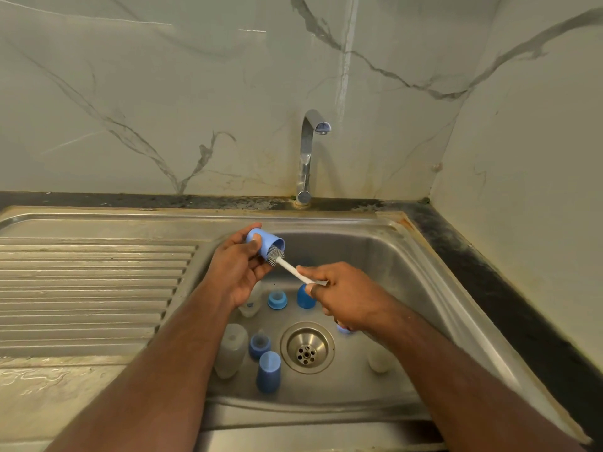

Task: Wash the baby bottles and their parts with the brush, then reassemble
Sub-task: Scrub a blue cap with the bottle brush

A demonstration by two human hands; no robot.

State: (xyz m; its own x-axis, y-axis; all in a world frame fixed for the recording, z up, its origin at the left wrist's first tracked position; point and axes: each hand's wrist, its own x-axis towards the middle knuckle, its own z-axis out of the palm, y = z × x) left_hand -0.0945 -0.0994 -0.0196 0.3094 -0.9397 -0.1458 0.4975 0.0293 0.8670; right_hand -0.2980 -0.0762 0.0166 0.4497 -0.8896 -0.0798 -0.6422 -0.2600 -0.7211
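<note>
Left hand (239, 272) fingers grasping blue cap (265, 243) above sink (408, 256) back-left corner; right hand (346, 295) fingers pinching brush (287, 264), bristles at cap mouth.

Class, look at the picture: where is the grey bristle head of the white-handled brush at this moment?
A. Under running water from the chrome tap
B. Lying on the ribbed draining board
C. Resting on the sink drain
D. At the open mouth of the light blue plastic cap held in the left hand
D: the grey bristle head of the white-handled brush sits at the open mouth of the light blue plastic cap, gripped by the left hand; the right hand holds the handle.
</note>
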